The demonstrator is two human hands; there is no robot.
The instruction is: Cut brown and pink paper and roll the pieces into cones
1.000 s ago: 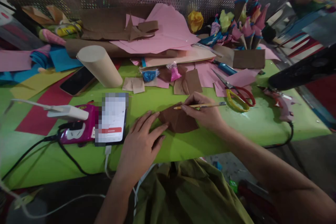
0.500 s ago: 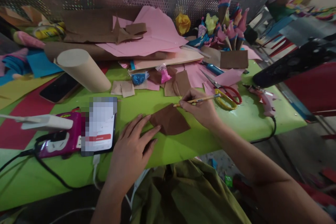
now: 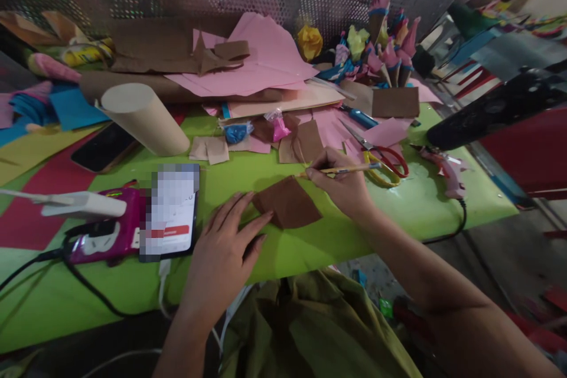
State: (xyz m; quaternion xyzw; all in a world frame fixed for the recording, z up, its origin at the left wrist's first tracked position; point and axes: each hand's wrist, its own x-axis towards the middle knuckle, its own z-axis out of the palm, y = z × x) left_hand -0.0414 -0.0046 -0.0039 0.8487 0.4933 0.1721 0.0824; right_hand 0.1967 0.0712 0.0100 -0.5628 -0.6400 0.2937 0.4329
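A small square of dark brown paper (image 3: pixel 290 204) lies on the green table in front of me. My left hand (image 3: pixel 228 242) rests flat at its left side, fingers spread, with fingertips on the paper's edge. In my right hand (image 3: pixel 339 183) a yellow pencil (image 3: pixel 354 169) is gripped, its tip by the paper's far corner. Whether the tip touches the paper I cannot tell. Just beyond that hand lie scissors (image 3: pixel 387 168) with red and yellow handles. Cut brown paper pieces (image 3: pixel 305 140) lie behind the square.
On the left are a phone (image 3: pixel 179 207) on a cable, a magenta power strip (image 3: pixel 106 236), a dark phone (image 3: pixel 104 144) and a cardboard tube (image 3: pixel 144 118). Pink paper (image 3: pixel 261 53) and paper flowers (image 3: pixel 390 50) stand at the back. A pink glue gun (image 3: pixel 449 171) lies right.
The pencil has tilted a little flatter and shifted slightly right with my right hand. My left hand and the brown square stay in place; the view has shifted a little.
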